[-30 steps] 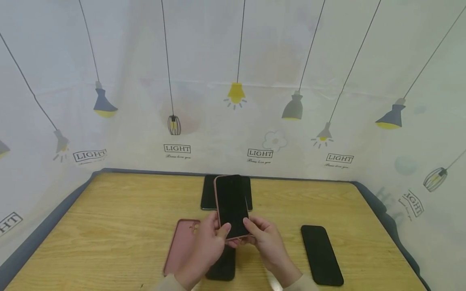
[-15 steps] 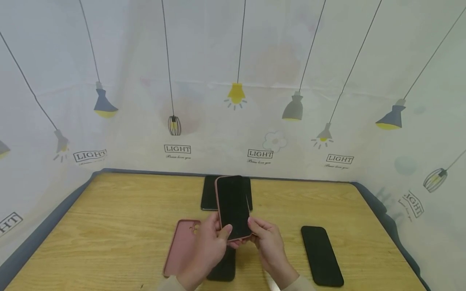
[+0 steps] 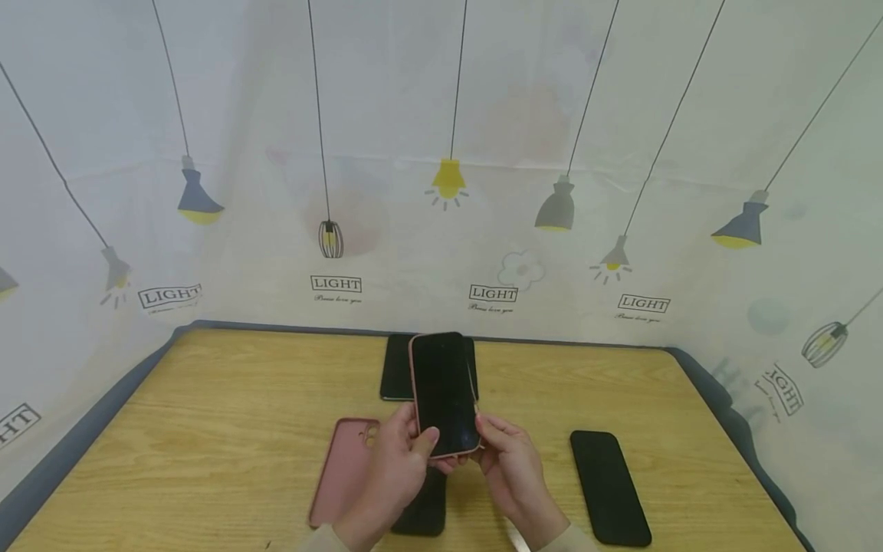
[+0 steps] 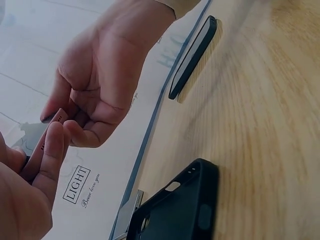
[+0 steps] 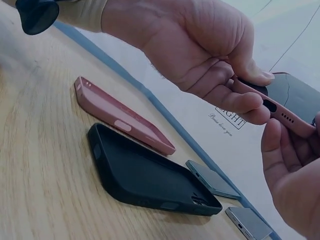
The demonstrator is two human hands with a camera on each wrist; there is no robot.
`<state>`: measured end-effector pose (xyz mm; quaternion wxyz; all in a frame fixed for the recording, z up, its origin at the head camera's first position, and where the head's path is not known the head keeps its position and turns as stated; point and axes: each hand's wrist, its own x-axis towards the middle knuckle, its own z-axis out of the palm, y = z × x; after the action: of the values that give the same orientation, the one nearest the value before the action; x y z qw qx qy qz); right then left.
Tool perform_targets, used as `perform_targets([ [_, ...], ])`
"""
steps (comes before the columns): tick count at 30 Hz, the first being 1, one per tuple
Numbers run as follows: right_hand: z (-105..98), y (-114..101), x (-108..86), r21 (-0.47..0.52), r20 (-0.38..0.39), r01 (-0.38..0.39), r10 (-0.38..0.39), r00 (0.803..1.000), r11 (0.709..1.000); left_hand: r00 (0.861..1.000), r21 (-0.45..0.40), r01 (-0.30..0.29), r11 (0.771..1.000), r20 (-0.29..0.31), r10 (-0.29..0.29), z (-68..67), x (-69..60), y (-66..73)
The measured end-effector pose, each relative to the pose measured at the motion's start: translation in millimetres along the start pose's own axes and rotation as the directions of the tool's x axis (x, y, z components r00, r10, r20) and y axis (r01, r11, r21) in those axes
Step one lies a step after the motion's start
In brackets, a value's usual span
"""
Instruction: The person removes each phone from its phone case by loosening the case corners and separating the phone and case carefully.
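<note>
A smartphone in a pink case is held up over the middle of the table, its dark screen towards me. My left hand grips its lower left side, the thumb lying over the screen's lower corner. At the lower right edge my right hand pinches the phone with thumb and fingers. In the right wrist view the pink case's bottom edge shows its port opening and speaker holes. Below the hands lies a black phone case, partly hidden; an unoccupied pink phone case lies beside it, behind my left forearm.
To the right a dark phone lies flat on the wooden table. Two more phones lie side by side at the back, the left phone partly covered by the held one. A patterned curtain hangs around the table.
The held phone has shifted slightly to the right. My right thumb has slid off the screen's face to its right edge. The left hand keeps its grip, and the things on the table lie as before.
</note>
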<state>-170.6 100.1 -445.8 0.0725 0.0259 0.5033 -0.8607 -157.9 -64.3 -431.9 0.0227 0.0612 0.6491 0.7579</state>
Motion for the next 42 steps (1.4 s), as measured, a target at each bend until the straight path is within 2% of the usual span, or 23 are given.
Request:
perform_targets([
  [4, -0.2, -0.1, -0.1, 0.039, 0.009, -0.014, 0.014, 1.0, 0.999, 1.0, -0.028, -0.006, 1.0, 0.013, 0.006, -0.2, 0.0, -0.7],
  [11, -1.4, 0.4, 0.0, 0.077, 0.049, -0.042, 0.039, 0.998, 0.996, 0.998, -0.091, 0.023, 0.996, 0.06, -0.017, -1.0, -2.1, 0.3],
  [16, -4.7, -1.0, 1.2, 0.026, 0.124, -0.044, 0.04, 0.991, 0.999, 0.996, -0.116, 0.036, 0.993, 0.084, -0.026, -3.0, -3.0, 2.2],
  [20, -8.3, -1.9, 2.7, -0.071, 0.147, -0.051, 0.061, 0.987, 0.996, 0.996, -0.114, 0.03, 0.993, 0.092, -0.02, -4.8, -3.3, 1.8],
  [26, -8.9, -1.0, 2.4, -0.268, 0.055, -0.018, 0.034, 0.998, 0.963, 0.998, -0.068, 0.005, 0.998, 0.07, 0.0, -6.3, -2.5, -0.3],
  [32, -9.0, 2.3, 1.5, -0.389, -0.03, 0.001, -0.014, 0.999, 0.921, 0.998, -0.042, -0.003, 0.999, 0.067, 0.006, -7.9, -1.6, -1.5],
  [38, -4.8, 1.7, -0.4, -0.455, -0.082, -0.062, 0.028, 0.996, 0.888, 0.999, 0.013, -0.023, 1.0, 0.047, 0.023, -7.3, -3.1, -3.8],
  [42, -3.4, -0.9, -0.4, -0.461, -0.104, -0.105, 0.064, 0.992, 0.881, 0.998, 0.074, -0.036, 0.997, 0.044, 0.033, -7.4, -4.3, -5.8],
])
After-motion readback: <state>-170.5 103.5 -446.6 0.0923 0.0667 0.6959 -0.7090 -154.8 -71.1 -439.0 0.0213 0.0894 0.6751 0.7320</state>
